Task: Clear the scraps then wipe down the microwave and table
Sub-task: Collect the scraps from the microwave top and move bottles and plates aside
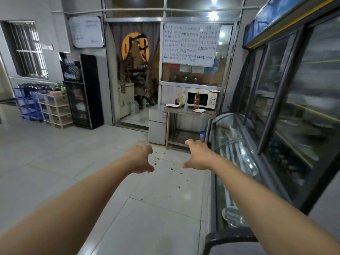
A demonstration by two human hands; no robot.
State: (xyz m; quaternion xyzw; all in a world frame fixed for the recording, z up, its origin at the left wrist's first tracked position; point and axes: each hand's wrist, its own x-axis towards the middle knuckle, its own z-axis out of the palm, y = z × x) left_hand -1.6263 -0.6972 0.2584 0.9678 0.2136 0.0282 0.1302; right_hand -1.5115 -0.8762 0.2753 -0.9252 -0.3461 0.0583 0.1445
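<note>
a tiled floor [55,153] fills the foreground of a canteen, with a glass-fronted cooler [294,107] running along the side of the right fingers and a low chest freezer [231,153] just beside and below them. straight ahead, well beyond both sets of fingertips, a curtained doorway [135,70] stands beside a whiteboard [191,44] covered in handwriting. far off past the left fingers stand a black cabinet [81,91] and stacked crates [27,103].

the steel table [189,112] sits under the whiteboard, well apart from the fingers and directly ahead of the right ones, with a small grey fridge [157,124] touching the end nearer the left fingers. the white microwave [202,98] rests on the table, a red-rimmed tray [214,91] on its top. a tall sauce bottle [196,100] stands in front of its door; smaller bottles [180,100] cluster toward the left-finger side. two more trays [199,110] lie on the tabletop.

dark scraps [172,168] dot the tiles between and just beyond the fingers.

both bare arms reach forward. the left hand [141,159] and the right hand [197,156] are held out over the floor, fingers loosely curled, relaxed and grasping nothing.
</note>
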